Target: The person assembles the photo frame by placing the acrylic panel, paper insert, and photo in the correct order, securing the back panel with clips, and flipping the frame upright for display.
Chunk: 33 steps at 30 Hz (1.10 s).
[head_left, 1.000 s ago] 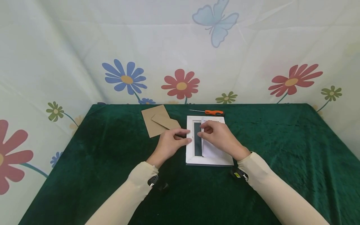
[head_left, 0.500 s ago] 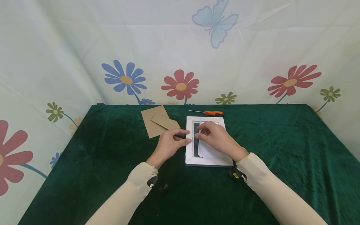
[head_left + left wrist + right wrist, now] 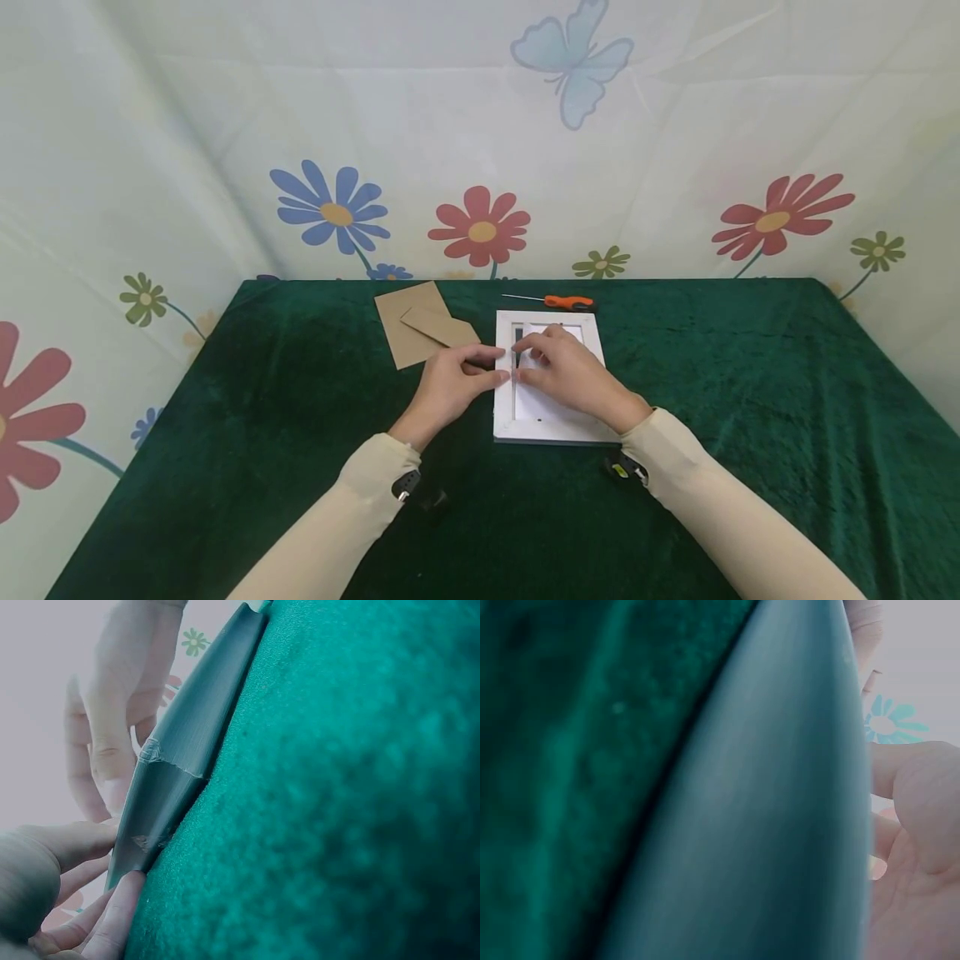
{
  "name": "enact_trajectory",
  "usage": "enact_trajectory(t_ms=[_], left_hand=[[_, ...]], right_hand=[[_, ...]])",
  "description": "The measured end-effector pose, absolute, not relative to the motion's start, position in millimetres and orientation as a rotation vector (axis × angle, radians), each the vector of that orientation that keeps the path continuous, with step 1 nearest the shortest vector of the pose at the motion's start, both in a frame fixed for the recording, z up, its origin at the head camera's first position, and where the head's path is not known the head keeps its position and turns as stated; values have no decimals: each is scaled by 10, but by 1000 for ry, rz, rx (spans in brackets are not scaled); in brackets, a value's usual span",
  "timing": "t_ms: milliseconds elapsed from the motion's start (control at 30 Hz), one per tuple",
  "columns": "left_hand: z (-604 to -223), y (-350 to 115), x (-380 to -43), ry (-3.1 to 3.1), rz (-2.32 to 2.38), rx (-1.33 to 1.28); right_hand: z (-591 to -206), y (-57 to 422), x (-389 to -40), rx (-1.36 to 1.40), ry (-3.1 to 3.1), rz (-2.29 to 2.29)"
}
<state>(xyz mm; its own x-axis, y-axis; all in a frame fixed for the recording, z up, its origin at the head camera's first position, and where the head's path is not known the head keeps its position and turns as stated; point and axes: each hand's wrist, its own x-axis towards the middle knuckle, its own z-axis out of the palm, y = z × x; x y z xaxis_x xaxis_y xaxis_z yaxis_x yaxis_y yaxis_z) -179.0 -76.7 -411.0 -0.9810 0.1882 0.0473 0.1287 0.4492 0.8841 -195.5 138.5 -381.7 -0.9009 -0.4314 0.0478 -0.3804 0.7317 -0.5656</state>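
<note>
A white picture frame (image 3: 555, 431) lies flat on the table. Its left edge is held by my left hand (image 3: 452, 381), thumb on top. In the left wrist view the fingers (image 3: 124, 900) come low against the side of the frame (image 3: 176, 739). A thin white sheet (image 3: 551, 412) covers most of the frame's opening, leaving a narrow dark strip near the left inner edge. My right hand (image 3: 572, 375) reaches over the sheet and pinches its left edge between thumb and fingers. The right wrist view shows the frame's outer side (image 3: 765, 810) large and blurred, hiding the fingertips.
Behind the frame lies a screwdriver (image 3: 567, 302) with an orange handle. A brown backing board (image 3: 397, 325) with a narrower brown flap (image 3: 441, 325) on it sits left of the frame. Green velvet cloth (image 3: 300, 392) covers the table; a flowered curtain (image 3: 645, 167) hangs behind.
My right hand has moved left and brought the sheet's edge across the opening, so the dark strip has become narrower. My left hand has stayed at the frame's left edge.
</note>
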Motion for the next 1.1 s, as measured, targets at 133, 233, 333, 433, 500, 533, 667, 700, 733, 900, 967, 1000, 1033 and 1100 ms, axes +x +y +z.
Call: enact_trajectory(t_ms=[133,233,333,433,500,533,667,700,733,900,967,1000,1033,1100], left_hand=[[-4115,-766,-1794,2630,1590,285],[-4119,-769,-1796,2634,1590,285],[-4119,-771,-1794,2634,1591,287],[-4119,-769,-1794,2634,1590,291],[-4122,-769,-1798,2633,1593,296],[-4127,-770,-1801,2633,1595,300],[-4130,-772,-1805,2625,1609,310],[-4130,-773,-1804,2624,1611,310],[-4129,-773,-1803,2622,1612,309],[-4138,-777,-1805,2627,1599,300],[-4140,-775,-1806,2629,1593,285],[-4141,-773,-1806,2629,1591,278],[-4142,-771,-1806,2628,1591,271],[-4144,-765,-1806,2623,1594,256]], right_hand=[[-3804,1375,-1944,-689,2848,-869],[-3793,1371,-1935,-694,2846,-852],[-3790,1371,-1930,-694,2843,-842],[-3789,1373,-1930,-688,2843,-839],[-3789,1376,-1935,-686,2841,-838],[-3788,1377,-1939,-687,2841,-837],[-3783,1385,-1960,-699,2836,-832],[-3781,1389,-1966,-703,2832,-838],[-3778,1395,-1971,-705,2826,-846],[-3732,1463,-1998,-701,2789,-941],[-3702,1509,-2016,-690,2786,-982],[-3689,1536,-2030,-680,2789,-998],[-3675,1565,-2044,-666,2794,-1012],[-3642,1628,-2066,-632,2804,-1037]])
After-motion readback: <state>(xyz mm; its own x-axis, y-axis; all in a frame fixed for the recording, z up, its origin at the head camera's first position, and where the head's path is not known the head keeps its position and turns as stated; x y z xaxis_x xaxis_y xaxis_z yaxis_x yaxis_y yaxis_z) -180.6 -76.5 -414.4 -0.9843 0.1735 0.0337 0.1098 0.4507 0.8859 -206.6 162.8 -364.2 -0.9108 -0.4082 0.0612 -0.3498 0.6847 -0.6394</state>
